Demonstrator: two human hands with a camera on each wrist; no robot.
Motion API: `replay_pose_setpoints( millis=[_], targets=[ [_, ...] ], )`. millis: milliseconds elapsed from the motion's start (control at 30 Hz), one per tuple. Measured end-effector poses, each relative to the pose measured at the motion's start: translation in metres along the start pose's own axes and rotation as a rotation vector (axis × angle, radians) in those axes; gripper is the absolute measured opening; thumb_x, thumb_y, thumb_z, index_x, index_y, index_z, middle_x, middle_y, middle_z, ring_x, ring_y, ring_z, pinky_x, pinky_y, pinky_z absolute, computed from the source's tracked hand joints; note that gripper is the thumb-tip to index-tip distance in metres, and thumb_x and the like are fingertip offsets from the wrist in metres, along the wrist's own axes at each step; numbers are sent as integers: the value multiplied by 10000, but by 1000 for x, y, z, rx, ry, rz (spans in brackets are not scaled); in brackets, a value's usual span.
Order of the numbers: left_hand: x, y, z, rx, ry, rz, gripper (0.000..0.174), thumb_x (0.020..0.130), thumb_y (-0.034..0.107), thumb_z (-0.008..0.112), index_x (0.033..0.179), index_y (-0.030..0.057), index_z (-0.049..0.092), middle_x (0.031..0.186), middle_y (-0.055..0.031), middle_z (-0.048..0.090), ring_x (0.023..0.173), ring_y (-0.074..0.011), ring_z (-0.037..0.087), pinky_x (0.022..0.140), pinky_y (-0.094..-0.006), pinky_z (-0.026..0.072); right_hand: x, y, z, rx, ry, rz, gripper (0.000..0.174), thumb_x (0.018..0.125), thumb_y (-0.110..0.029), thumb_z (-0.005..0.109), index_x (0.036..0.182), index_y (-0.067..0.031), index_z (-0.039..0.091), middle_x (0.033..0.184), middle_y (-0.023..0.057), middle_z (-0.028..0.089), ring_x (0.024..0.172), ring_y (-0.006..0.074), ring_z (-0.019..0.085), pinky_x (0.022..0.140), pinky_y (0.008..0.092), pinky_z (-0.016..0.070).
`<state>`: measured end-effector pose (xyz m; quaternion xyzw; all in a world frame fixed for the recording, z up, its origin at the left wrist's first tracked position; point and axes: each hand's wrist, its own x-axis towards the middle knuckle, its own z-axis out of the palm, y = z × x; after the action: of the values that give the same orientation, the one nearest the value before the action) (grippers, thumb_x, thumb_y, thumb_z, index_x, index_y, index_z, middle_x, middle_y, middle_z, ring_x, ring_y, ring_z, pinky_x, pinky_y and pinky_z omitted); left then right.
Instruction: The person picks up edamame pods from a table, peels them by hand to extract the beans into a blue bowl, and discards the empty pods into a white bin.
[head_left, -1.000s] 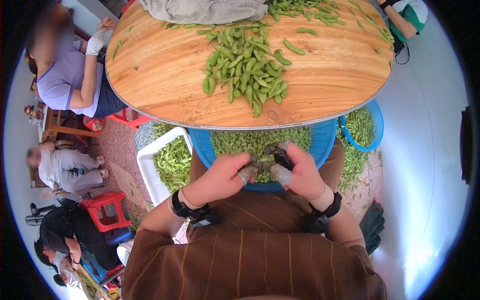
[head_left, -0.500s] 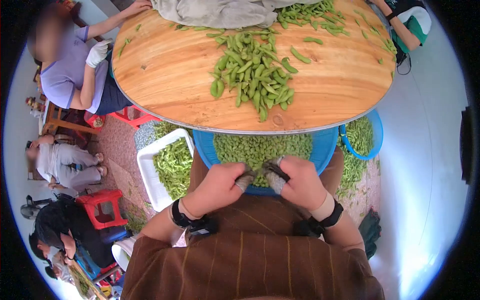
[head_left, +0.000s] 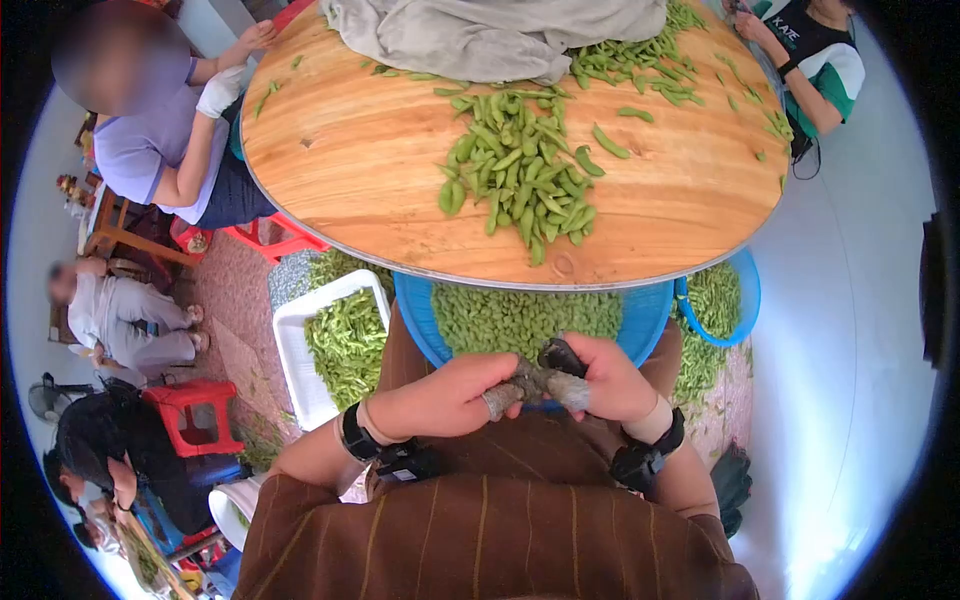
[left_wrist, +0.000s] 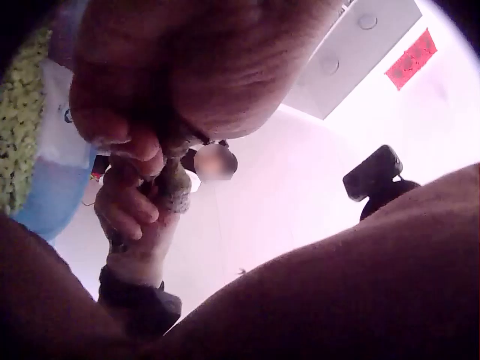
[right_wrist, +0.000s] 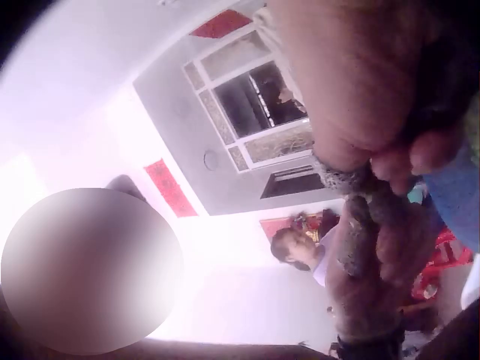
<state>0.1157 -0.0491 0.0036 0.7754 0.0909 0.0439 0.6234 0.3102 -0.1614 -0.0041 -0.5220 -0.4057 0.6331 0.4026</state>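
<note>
In the head view my left hand [head_left: 445, 395] and right hand [head_left: 620, 380] meet fingertip to fingertip over my lap, at the near rim of a blue basin [head_left: 422, 325]. Grey wrappings cover some fingers, and a black cover [head_left: 560, 355] shows on the right hand. Both hands pinch a small edamame pod between them, almost wholly hidden by the fingers. Shelled green beans [head_left: 530, 315] fill the basin. Curled fingers of the left hand [left_wrist: 187, 67] and right hand [left_wrist: 139, 206] touch in the left wrist view; the right wrist view also shows them pressed together.
A round wooden table [head_left: 680, 220] overhangs the basin, bearing piled edamame pods [head_left: 520, 165] and a grey cloth [head_left: 450, 40]. On the floor, a white crate [head_left: 290, 335] of pods stands left, a blue basket [head_left: 752, 305] right. Other people sit around, one in lilac [head_left: 150, 165].
Green showed between my hands a second ago. They then were slightly apart over the basin, and now meet nearer my body. The table has shifted down and right in the head view.
</note>
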Motion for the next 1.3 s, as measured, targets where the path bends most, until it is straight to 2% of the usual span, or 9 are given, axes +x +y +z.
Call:
replay_pose_setpoints(
  millis=[133,200,333,500,800,933,1033,1067,1300],
  targets=[
    [-15,-1,-12,-234,-34,-199,108,895,94,515,957,15,552,759,-38,603,687,-90,581,582,-245,463,3,-1,2,-273,46,-78,245,804,-209,686,881,-11,564,707,80,592,485,189,539,448,321,437],
    [-35,1,-21,-213,135,-251,118,851,12,469,913,32,568,738,-67,601,644,-140,571,569,-276,457,9,-1,1,-882,123,-566,212,769,-164,678,866,-10,568,715,126,566,596,311,577,524,386,463],
    [-89,-30,-46,884,368,-437,178,797,186,641,742,30,575,745,-136,623,603,-265,608,545,-365,474,10,-11,6,-919,364,-408,178,744,-125,658,853,-18,566,735,155,550,677,373,565,576,415,467],
    [-108,-39,-41,1227,497,-800,147,741,187,651,734,48,603,707,-163,593,665,-348,609,583,-425,486,43,-34,17,-1169,892,-483,221,658,-98,663,842,-33,559,785,134,570,645,330,584,545,393,483],
    [-23,1,-25,489,630,-38,206,800,187,654,808,6,556,723,-175,578,676,-371,582,597,-433,462,41,-36,10,-1204,788,-552,224,645,-107,690,844,-72,594,784,105,577,651,305,592,545,371,490],
    [9,17,-26,486,444,-40,117,864,108,576,922,7,567,710,-123,564,637,-198,573,573,-317,453,20,-34,5,-1273,478,-804,247,635,-91,710,859,-68,607,840,108,620,715,303,619,588,353,505],
    [23,12,-25,161,254,-38,176,858,175,587,861,2,553,704,-206,570,646,-354,552,588,-374,455,7,-26,2,-1222,445,-846,247,660,-102,725,875,-61,611,878,117,640,767,305,634,636,363,513],
    [23,10,-26,130,202,-16,115,870,125,558,899,15,573,695,-147,582,604,-265,547,572,-337,446,4,-25,4,-1223,448,-844,247,660,-102,725,875,-61,611,878,117,640,767,305,634,636,363,513],
    [17,13,-11,-339,354,-165,98,926,73,483,906,42,574,746,34,557,621,-63,455,557,-212,379,-1,-14,16,-449,432,-303,297,745,-72,664,1018,-30,555,851,117,645,754,244,649,656,328,508]
  ],
)
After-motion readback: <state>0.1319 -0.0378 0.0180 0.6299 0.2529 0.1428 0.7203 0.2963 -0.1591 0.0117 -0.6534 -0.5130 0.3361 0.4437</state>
